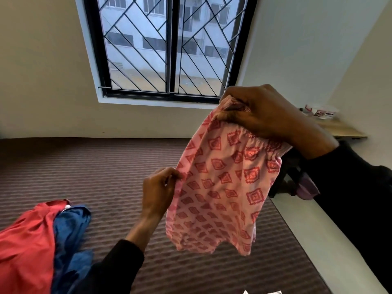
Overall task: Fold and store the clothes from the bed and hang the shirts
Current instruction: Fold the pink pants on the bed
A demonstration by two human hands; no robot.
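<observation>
A pair of pink shorts with a red diamond print (220, 187) hangs in the air above the bed (106, 170). My right hand (261, 111) grips the elastic waistband at the top, fingers curled round the bunched fabric. Lower down, my left hand (159, 189) pinches the left side edge of the shorts. A red garment (25, 242) and a blue garment (72, 234) lie crumpled together on the bed at the lower left.
The bed has a brown striped cover and runs up to the wall under a barred window (169, 47). A wooden shelf (339, 128) with small packets stands at the right wall. A purple item (306, 188) hangs near my right sleeve.
</observation>
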